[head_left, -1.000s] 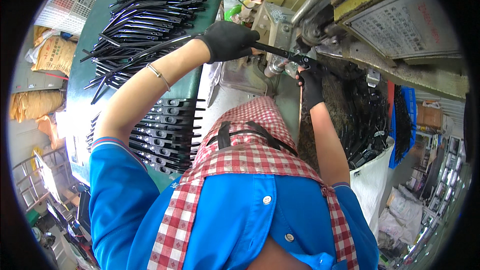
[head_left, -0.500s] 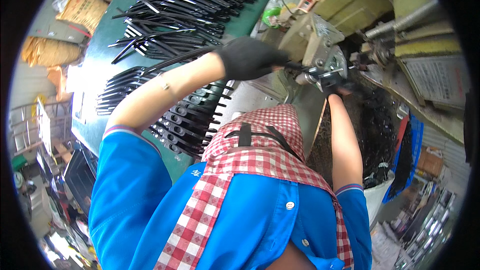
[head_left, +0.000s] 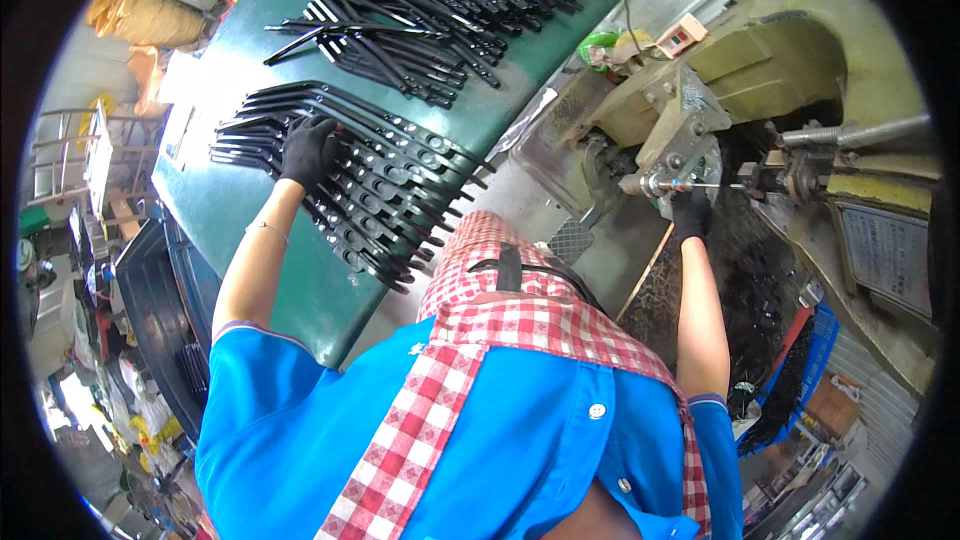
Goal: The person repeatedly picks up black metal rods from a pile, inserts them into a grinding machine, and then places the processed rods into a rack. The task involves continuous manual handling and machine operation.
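Observation:
Black gloves cover both hands. On the left, my left hand [head_left: 310, 152] lies over a row of glossy black bent metal bars [head_left: 385, 180] on the green table [head_left: 300, 312]. Its fingers are curled onto one of the bars; the grip is partly hidden by the glove. Over on the right, my right hand [head_left: 692, 214] is raised to the greenish machine [head_left: 790, 60], just under a thin horizontal metal rod [head_left: 715, 186] at its work point. The fingers of that hand are closed together, and what they hold is too small or hidden to make out.
A larger heap of black bars [head_left: 450, 0] covers the far part of the table. A small switch box [head_left: 682, 35] sits by the machine. Right of my right arm stands a blue crate [head_left: 810, 365] with dark contents. A dark bin [head_left: 165, 315] stands left of the table.
My left hand has moved away from the machine, leftward to the row of bars. My right hand stays at the machine, now less blurred. The whole view has shifted and turned somewhat.

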A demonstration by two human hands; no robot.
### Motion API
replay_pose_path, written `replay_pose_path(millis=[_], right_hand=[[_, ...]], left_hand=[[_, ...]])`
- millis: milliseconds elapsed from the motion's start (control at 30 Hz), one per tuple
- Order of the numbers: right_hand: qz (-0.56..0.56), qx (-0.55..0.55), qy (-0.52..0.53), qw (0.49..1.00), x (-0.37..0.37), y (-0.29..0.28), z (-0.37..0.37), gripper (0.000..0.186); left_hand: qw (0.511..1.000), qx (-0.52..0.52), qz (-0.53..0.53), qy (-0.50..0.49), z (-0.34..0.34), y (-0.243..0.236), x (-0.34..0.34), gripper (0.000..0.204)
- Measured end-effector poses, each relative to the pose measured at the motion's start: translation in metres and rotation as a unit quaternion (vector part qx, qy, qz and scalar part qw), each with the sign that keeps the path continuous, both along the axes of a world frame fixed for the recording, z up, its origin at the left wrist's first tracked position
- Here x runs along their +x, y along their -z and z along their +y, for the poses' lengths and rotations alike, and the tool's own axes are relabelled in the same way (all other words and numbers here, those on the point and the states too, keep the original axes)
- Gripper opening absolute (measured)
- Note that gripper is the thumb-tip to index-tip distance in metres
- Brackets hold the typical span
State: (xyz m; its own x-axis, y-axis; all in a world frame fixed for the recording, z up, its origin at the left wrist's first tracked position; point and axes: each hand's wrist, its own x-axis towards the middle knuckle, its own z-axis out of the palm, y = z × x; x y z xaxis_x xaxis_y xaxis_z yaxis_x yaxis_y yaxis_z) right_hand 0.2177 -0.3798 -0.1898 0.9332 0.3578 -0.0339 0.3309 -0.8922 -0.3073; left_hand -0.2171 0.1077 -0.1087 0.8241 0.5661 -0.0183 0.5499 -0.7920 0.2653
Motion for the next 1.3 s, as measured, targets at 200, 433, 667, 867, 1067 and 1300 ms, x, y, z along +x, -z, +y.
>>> replay_pose_path(millis=[200, 433, 667, 867, 1067, 1300], right_hand=[[0.075, 0.396, 0.003, 0.915, 0.017, 0.019, -0.037, 0.017], [0.216, 0.568, 0.108, 0.787, 0.000, -0.002, -0.029, 0.005], [0.212, 0.573, 0.116, 0.783, -0.022, -0.023, -0.032, 0.012], [0.264, 0.640, 0.052, 0.720, -0.073, -0.150, 0.028, 0.007], [0.222, 0.598, 0.009, 0.770, -0.076, -0.168, 0.041, 0.012], [0.342, 0.572, 0.036, 0.745, -0.071, -0.187, 0.033, 0.019]], left_hand=[[0.999, 0.030, -0.013, 0.009, 0.016, 0.014, 0.058, 0.027], [0.987, 0.140, -0.058, 0.045, 0.066, 0.006, 0.139, 0.035], [0.985, 0.142, 0.102, 0.006, 0.080, 0.004, 0.171, 0.040], [0.982, 0.147, 0.109, 0.049, 0.065, 0.005, 0.170, 0.027], [0.984, 0.147, 0.033, 0.096, 0.064, 0.015, 0.168, 0.023], [0.966, 0.174, -0.116, 0.151, 0.069, 0.011, 0.155, 0.019]])
